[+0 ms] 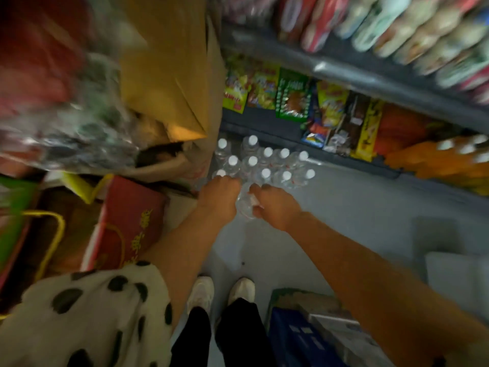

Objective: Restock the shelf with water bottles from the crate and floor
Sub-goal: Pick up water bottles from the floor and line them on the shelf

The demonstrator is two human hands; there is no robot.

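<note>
- Standing upright on the floor (344, 207), white caps up, water bottles (264, 162) cluster beside the bottom shelf (264, 125).
- Left hand (219, 194) curls onto one cap.
- Right hand (272, 205) grips a clear bottle (244, 205); its axis is unclear.
- Both arms reach down.

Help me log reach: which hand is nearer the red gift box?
Left. The left hand hovers just right of the red gift box; the right hand, gripping a bottle, is farther right.

white bottle caps (252, 161), black-spotted cream sleeve (100, 308), red box (129, 221)
</note>
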